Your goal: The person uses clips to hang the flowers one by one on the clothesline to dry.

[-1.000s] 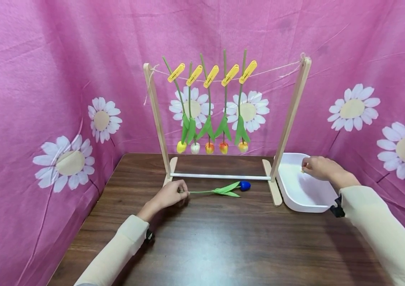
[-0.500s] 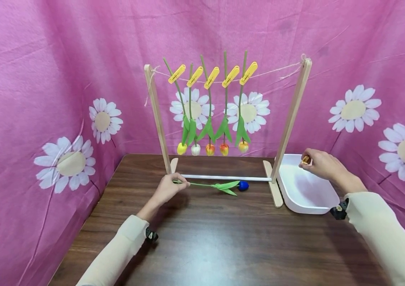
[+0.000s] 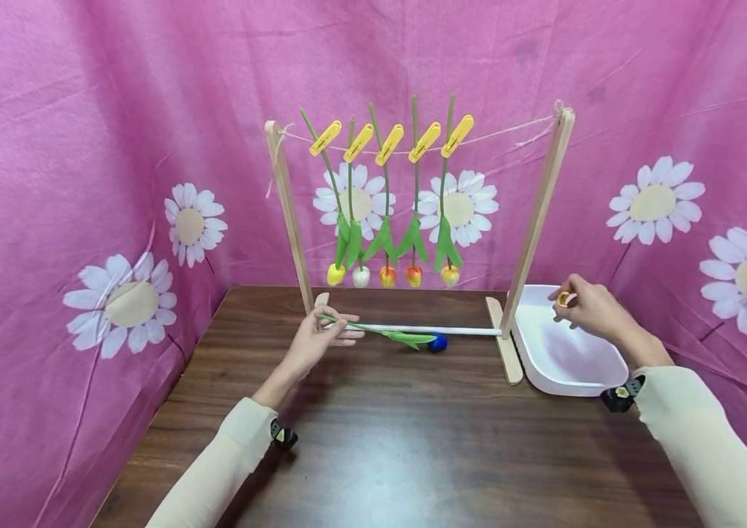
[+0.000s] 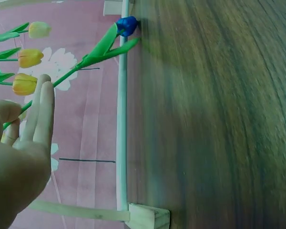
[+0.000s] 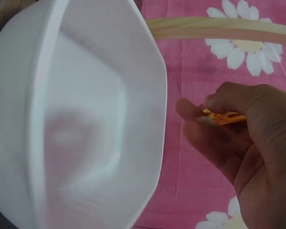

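My left hand [image 3: 316,339] pinches the green stem of a blue artificial tulip [image 3: 406,337] between thumb and finger, other fingers stretched out. The stem slants down to the right, and the blue bloom [image 4: 127,26] is at its low end by the white bar. Over the white tub, my right hand [image 3: 594,308] holds a yellow clothespin [image 5: 224,117] between thumb and fingers, partly hidden by them. Several tulips [image 3: 384,220] hang heads down from a string [image 3: 501,132], each held by a yellow clothespin [image 3: 424,141].
A wooden stand with a left post [image 3: 290,213], a right post [image 3: 538,220] and a white crossbar [image 3: 465,331] carries the string. The white tub [image 3: 534,370] stands right of it on the brown table [image 3: 373,433]. Pink cloth [image 3: 215,88] with printed daisies surrounds the table.
My left hand has raised the blue tulip's stem end off the table, up and slightly left. My right hand has lifted a little from inside the tub, bringing the yellow clothespin into sight.
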Action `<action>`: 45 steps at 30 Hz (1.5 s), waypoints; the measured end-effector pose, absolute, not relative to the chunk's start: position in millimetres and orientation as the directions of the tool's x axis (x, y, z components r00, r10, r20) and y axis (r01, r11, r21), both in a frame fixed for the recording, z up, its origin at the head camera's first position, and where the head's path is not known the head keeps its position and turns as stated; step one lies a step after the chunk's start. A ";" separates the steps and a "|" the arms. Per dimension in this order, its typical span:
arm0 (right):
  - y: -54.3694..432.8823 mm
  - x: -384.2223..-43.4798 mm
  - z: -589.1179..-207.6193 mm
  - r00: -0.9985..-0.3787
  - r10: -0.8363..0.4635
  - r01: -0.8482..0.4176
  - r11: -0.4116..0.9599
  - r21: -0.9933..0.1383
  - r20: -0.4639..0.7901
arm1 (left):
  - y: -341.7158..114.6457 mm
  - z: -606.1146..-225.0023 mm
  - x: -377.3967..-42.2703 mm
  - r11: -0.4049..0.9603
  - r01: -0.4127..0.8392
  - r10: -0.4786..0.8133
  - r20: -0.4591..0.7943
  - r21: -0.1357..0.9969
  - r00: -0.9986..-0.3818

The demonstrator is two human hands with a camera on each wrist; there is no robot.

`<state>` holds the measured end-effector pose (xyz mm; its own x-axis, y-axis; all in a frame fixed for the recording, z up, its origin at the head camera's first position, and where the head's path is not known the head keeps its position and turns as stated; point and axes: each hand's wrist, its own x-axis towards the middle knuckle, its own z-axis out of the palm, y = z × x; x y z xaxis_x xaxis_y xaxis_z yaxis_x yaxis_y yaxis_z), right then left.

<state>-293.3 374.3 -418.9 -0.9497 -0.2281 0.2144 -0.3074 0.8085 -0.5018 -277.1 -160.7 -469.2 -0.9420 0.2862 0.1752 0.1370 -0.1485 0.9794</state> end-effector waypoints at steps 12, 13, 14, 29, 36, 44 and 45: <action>356.6 -291.9 -414.1 -0.943 -0.224 -0.331 0.718 -0.613 0.246 | -147.1 -468.1 -279.6 -0.267 0.249 0.212 0.308 0.931 -0.927; 355.1 -291.8 -413.2 -0.945 -0.217 -0.325 0.711 -0.623 0.246 | -146.8 -467.3 -279.6 -0.264 0.263 0.199 0.320 0.928 -0.926; 353.2 -291.4 -412.1 -0.946 -0.212 -0.323 0.702 -0.634 0.246 | -146.5 -466.7 -279.9 -0.255 0.280 0.190 0.333 0.925 -0.924; 339.3 -283.0 -392.8 -0.949 -0.217 -0.315 0.651 -0.691 0.228 | -133.5 -456.2 -278.3 -0.195 0.332 0.164 0.364 0.923 -0.917; 334.8 -279.8 -381.7 -0.944 -0.173 -0.325 0.635 -0.701 0.281 | -127.2 -449.6 -279.7 -0.139 0.395 0.221 0.418 0.908 -0.881; 330.0 -275.4 -366.4 -0.919 -0.107 -0.362 0.609 -0.706 0.379 | -118.8 -437.0 -279.9 -0.104 0.358 0.208 0.372 0.928 -0.904; 329.2 -274.8 -364.0 -0.918 -0.097 -0.359 0.611 -0.705 0.384 | -117.6 -435.1 -279.8 -0.092 0.360 0.205 0.372 0.928 -0.905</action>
